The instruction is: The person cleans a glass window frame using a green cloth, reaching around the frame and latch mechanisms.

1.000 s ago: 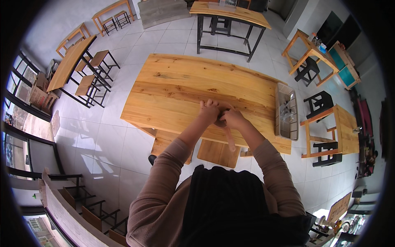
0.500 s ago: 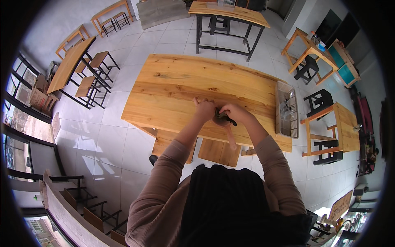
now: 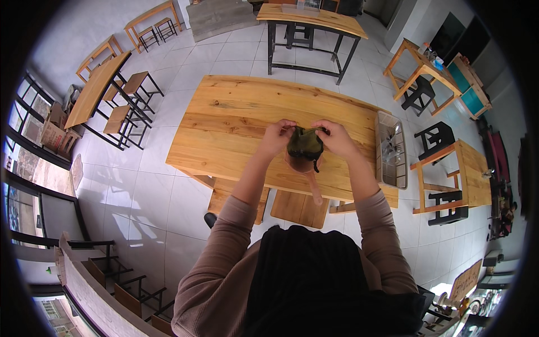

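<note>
My left hand [image 3: 277, 138] and my right hand [image 3: 336, 138] both grip the top edge of a small dark green pouch [image 3: 305, 145] and hold it up between them above the near edge of a long light wooden table [image 3: 236, 121]. A black cord hangs from the pouch's right side. Under the pouch shows a brown wooden piece with a long handle [image 3: 310, 178] pointing toward me; what carries it is hidden.
A grey tray [image 3: 391, 149] of metal utensils lies at the table's right end. Wooden stools [image 3: 299, 208] stand under the near edge. Other tables [image 3: 312, 19] and chairs [image 3: 446, 182] ring the tiled floor; a black stool [image 3: 437, 136] is at right.
My hands rose from the tabletop and moved apart, and the green pouch now hangs spread between them where earlier they were clasped low over a small dark thing.
</note>
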Demonstrator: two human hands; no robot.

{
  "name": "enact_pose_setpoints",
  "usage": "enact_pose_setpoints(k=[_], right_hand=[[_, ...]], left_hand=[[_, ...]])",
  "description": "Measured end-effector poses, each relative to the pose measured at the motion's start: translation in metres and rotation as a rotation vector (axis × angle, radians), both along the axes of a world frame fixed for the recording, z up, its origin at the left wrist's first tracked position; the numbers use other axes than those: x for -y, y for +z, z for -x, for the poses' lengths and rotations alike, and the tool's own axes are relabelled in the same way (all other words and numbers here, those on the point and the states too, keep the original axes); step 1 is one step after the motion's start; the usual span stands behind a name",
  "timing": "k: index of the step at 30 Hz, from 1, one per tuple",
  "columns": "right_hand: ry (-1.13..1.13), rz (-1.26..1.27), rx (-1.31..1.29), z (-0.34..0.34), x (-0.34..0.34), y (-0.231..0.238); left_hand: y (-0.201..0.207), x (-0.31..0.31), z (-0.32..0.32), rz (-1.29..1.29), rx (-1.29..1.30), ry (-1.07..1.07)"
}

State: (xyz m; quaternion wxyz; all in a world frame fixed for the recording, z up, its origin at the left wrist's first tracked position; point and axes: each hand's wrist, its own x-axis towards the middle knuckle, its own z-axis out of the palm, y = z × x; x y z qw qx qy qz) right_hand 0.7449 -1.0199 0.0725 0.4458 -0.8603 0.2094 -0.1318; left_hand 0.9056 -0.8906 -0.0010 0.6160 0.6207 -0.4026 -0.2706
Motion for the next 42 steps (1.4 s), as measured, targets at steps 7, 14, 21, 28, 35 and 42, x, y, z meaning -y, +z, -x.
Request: enact_pose_setpoints(k=[7,14,21,28,35,42], right_hand=[[0.050,0.357,-0.234,0.001,-0.009,-0.096],[0.221,0.367,-0.665,-0.020,-0.023,-0.135],[0.004,-0.042,-0.287,-0.021,-0.008,-0.178],[0.028,0.150,-0.149,-0.001,-0.014,-0.083],[-0.065,-0.063,0.159,-0.001,0.004,-0.026],[-0.071,-0.406,0.345,0.004,0.001,0.002]], left_hand=[[-0.027,0.011,0.046,-0.524,0.945,0.032],[-0.022,0.014,0.049,-0.904,1.125,-0.298],[-0.031,0.023,0.051,-0.862,1.253,-0.266],[-0.022,0.012,0.021,-0.559,0.703,-0.120],[0.022,0.019,0.012,-0.136,0.202,-0.090],[0.061,0.016,0.038,0.019,0.162,-0.095]])
